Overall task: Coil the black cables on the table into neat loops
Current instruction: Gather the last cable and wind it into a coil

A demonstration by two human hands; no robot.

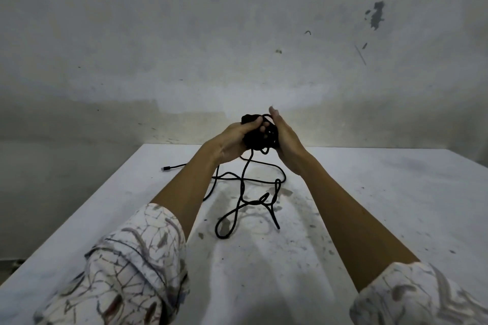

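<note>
Both hands hold a bundle of black cable point(260, 134) raised above the surface point(383, 206). Left hand point(233, 144) has a narrow grip, its fingers curled round the near side of the bundle, thumb on top. Right hand point(286, 140) lies against the far side with fingers largely straight and pointing up; whether any of them hook a strand cannot be told, as the bundle hides them.

Head view, sole view: the bundle sits between the two palms, judged to be held so that one hand anchors the loops while the other guides fresh cable on. Loose cable point(244, 192) hangs from the bundle and lies in crossing loops on the surface below, apparently knotted or twisted over itself near its middle. One plug end point(167, 168) rests on the surface to the left, well apart from the hands; another cable end point(277, 227) lies nearer the person. Coiling is judged part done, with much slack left to gather.

Patterned sleeves point(126, 266) are rolled back, keeping cloth off the cable. No brand, label or writing is readable anywhere.
</note>
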